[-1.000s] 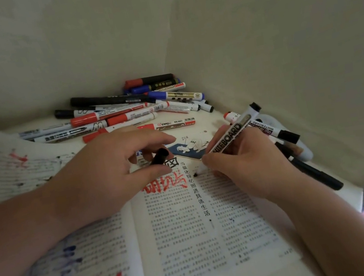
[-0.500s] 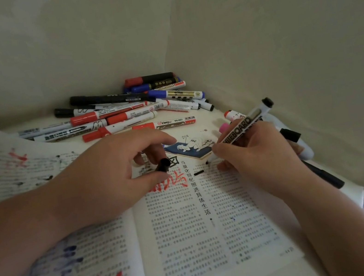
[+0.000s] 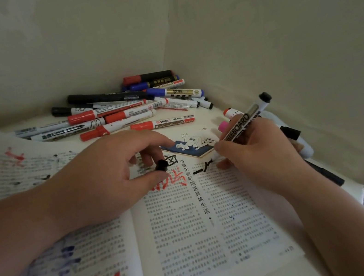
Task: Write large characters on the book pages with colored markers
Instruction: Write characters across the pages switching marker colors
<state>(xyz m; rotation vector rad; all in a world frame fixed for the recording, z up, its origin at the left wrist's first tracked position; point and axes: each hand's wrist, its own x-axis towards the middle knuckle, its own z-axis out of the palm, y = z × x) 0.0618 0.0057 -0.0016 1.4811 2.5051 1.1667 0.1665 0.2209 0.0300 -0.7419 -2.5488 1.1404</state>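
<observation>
An open book (image 3: 183, 232) with printed text lies in front of me. My right hand (image 3: 259, 153) grips a black whiteboard marker (image 3: 245, 119), its tip on the right page where a fresh black stroke (image 3: 203, 168) runs under the blue illustration (image 3: 192, 147). My left hand (image 3: 101, 181) rests on the book near the spine and pinches the marker's black cap (image 3: 162, 165) between thumb and fingers. Red characters (image 3: 176, 179) show beside my left thumb, partly hidden by it. The left page carries red and blue marks.
A pile of red, blue and black markers (image 3: 127, 108) lies on the white table behind the book, in the wall corner. More markers (image 3: 298, 139) lie to the right of my right hand, by the wall. The table's edge runs at the right.
My right hand has moved rightward with the marker, and a black stroke has appeared and grown on the right page. My left hand stays put with the cap.
</observation>
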